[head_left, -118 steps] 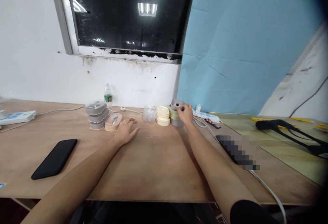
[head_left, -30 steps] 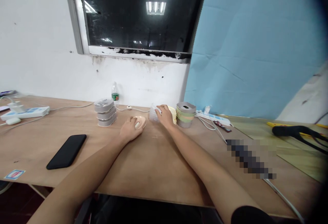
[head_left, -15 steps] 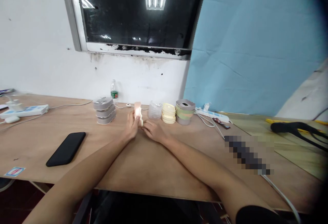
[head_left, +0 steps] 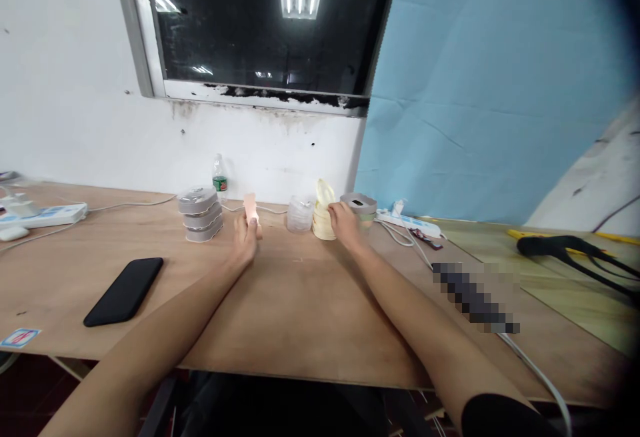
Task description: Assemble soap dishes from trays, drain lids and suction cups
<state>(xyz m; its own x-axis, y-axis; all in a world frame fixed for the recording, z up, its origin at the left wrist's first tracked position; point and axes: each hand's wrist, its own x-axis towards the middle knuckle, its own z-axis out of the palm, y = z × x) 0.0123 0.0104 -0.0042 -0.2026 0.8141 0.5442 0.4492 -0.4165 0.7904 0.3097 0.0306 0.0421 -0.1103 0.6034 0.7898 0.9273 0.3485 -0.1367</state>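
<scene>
My left hand (head_left: 245,240) is closed around a small pink oval case (head_left: 251,210), holding it upright on its edge above the wooden table (head_left: 300,310). My right hand (head_left: 344,223) grips the top pale yellow piece (head_left: 324,193) of the yellow stack (head_left: 323,227) and tilts it up. A clear plastic cup (head_left: 299,215) stands between the two hands. Just right of the yellow stack stands a grey and green stack (head_left: 361,205).
A stack of grey round cases (head_left: 200,213) and a small bottle (head_left: 219,178) stand at the left. A black phone (head_left: 124,290) lies front left. Power strips (head_left: 45,213) and cables (head_left: 410,230) run along the back. A black object (head_left: 575,250) lies far right.
My right hand has left the pink case and moved right to the yellow stack, lifting its top piece. My left hand keeps the pink case upright, shifted slightly left.
</scene>
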